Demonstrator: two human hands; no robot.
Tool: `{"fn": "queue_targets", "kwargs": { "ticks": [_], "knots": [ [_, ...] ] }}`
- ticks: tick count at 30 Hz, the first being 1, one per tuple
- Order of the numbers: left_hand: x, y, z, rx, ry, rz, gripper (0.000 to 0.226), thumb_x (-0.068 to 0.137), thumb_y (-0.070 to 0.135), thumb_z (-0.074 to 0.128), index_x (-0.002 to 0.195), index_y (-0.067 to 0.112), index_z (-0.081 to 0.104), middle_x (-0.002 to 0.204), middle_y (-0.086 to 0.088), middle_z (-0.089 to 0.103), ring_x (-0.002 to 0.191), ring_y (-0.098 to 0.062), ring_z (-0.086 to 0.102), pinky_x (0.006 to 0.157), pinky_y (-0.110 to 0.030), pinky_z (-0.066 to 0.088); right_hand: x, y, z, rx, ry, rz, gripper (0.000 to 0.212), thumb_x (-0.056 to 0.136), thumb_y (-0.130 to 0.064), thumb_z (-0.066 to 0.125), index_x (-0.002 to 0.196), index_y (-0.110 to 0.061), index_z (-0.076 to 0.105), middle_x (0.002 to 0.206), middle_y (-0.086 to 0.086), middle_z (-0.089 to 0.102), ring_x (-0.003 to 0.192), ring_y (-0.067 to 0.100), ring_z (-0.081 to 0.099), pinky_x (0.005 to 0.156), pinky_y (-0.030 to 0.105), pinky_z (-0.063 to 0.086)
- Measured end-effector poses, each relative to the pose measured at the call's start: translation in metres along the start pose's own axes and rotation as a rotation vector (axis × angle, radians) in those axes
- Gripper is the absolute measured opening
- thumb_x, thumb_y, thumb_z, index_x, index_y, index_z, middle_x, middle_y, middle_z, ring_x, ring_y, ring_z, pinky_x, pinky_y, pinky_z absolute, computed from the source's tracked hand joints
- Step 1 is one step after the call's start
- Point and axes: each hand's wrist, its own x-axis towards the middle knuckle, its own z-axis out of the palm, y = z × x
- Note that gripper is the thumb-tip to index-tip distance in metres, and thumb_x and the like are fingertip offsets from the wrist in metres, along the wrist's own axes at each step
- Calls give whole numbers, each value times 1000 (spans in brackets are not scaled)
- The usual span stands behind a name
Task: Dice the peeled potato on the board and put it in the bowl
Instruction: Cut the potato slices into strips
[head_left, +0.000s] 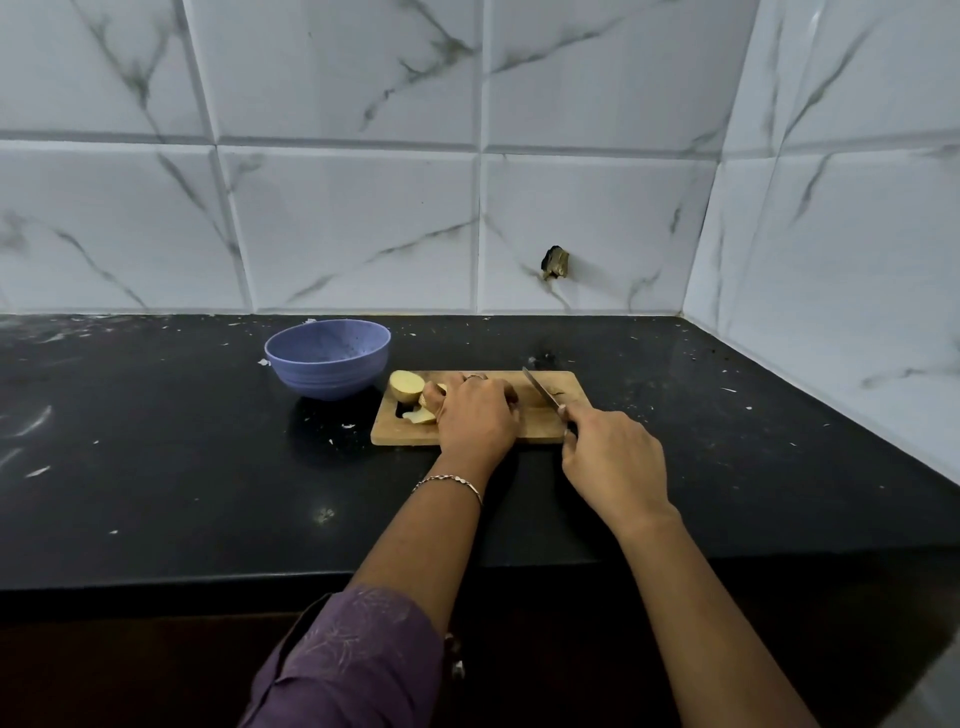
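Dicing is midway. At the cutting board's (540, 418) left end, nearest the blue bowl (327, 375), the left hand (475, 415) curls its fingers over the cut potato (407, 387). The right hand (613, 457) grips the knife (540, 389), blade lifted; next should come a downstroke close beside those fingers.

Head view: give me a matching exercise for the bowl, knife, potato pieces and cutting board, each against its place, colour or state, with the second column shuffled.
Column 1
1. bowl
2. knife
3. potato pieces
4. cutting board

Column 2
A. wooden, lying flat on the black counter
B. held in the right hand, blade slanted over the board
C. blue-purple, standing on the counter left of the board
D. pale yellow, at the board's left end

Pairs: 1-C, 2-B, 3-D, 4-A
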Motion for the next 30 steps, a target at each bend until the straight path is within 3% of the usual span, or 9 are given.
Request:
{"fn": "queue_targets", "kwargs": {
  "ticks": [5,8,12,15,21,30],
  "knots": [
    [0,-4,2,-106,32,-10,26,94,20,53,113,32,65,106,7,68,120,-22,47,96,-45,20,-10,-7,-3,182,2,36,27,95,-21,57,120,-31,59,74,-13,48,74,14,56,61,26,36],
    [0,-4,-1,-79,70,-53,29,92,14,54,115,31,62,115,6,66,121,-22,47,100,-47,22,-15,-10,-3,220,2,42,25,96,-22,58,120,-31,60,80,-13,54,67,4,44,57,20,34],
    [-1,-4,-4,-10,41,-87,24,92,29,57,112,29,69,126,1,56,126,-24,41,105,-52,23,-19,-12,-4,221,6,44,24,97,-25,58,120,-31,61,81,-13,55,73,9,54,65,21,38],
    [-2,-3,-4,7,16,-80,25,91,35,56,107,25,72,124,0,56,125,-25,40,106,-53,24,-20,-14,-5,207,-4,36,26,96,-26,58,121,-32,63,90,-9,67,84,13,65,67,22,41],
    [-1,-3,-3,0,19,-59,26,92,35,53,104,24,72,119,1,59,123,-25,42,103,-52,25,-20,-15,-2,154,10,3,24,97,-27,58,119,-31,64,92,-8,69,83,10,66,65,19,43],
    [1,-2,-3,-57,-11,-36,21,92,34,53,101,31,71,114,3,62,120,-22,44,103,-52,23,-12,-18,1,166,-30,4,15,94,-22,56,107,-24,66,89,-6,67,84,16,64,66,27,44]
  ]
}}
